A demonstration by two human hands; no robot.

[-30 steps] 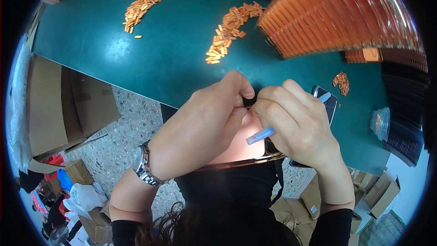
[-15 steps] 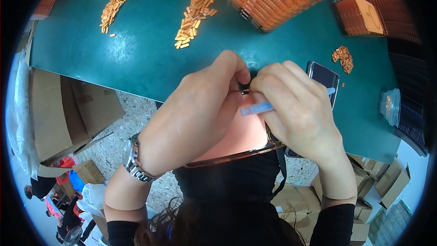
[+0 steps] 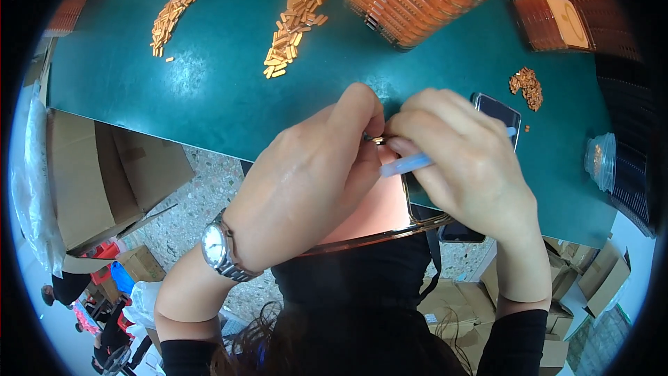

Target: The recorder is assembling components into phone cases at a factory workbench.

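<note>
The case (image 3: 372,205), with a pink face and a shiny gold-toned rim, is held at the tabletop's (image 3: 229,90) near edge, partly out over the person's lap. The left hand (image 3: 303,170) reaches across it with fingers curled in and thumb and forefinger pinched together at the case's far rim. The right hand (image 3: 473,157) meets it there, its fingers bent and thumb drawn close, gripping a pale blue stick (image 3: 409,163) that slants across the palm side and sticks out past the knuckles. A small gold glint shows between the two sets of fingertips; it may be the rim or a separate piece, too small to tell.

A watch (image 3: 219,244) is on the left wrist. A dark phone (image 3: 497,110) lies on the tabletop beside the right hand, partly hidden by it. Toward the near right corner stands a clear tub (image 3: 601,161), with a small copper heap (image 3: 527,88) farther in. Two long heaps of gold pieces run away from the person: the left heap (image 3: 177,14) nearer the left edge, the middle heap (image 3: 292,28) ending against a tall orange stack (image 3: 424,0).
</note>
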